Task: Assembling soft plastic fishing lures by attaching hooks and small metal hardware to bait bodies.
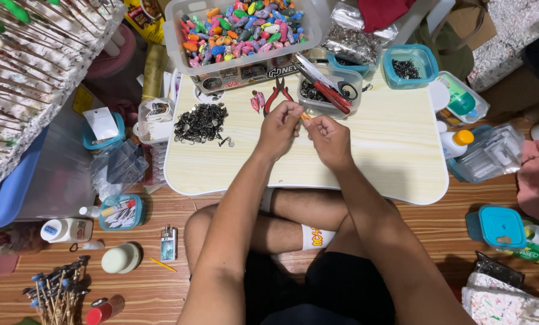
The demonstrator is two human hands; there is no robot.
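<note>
Fingertips of both hands, left [280, 124] and right [329, 135], pinch a small orange piece [306, 118] just above the tabletop [390, 150]; I'd judge it best held steady, close in; red-handled pliers [277, 91] lie near

Low worktop on a wooden floor

A pale wood-grain worktop [390, 150] with rounded corners stands on a reddish-brown plank floor [438, 229], evenly lit from above.

Both forearms reach forward, left hand [280, 126] and right hand [328, 137] pinched close together.
</note>
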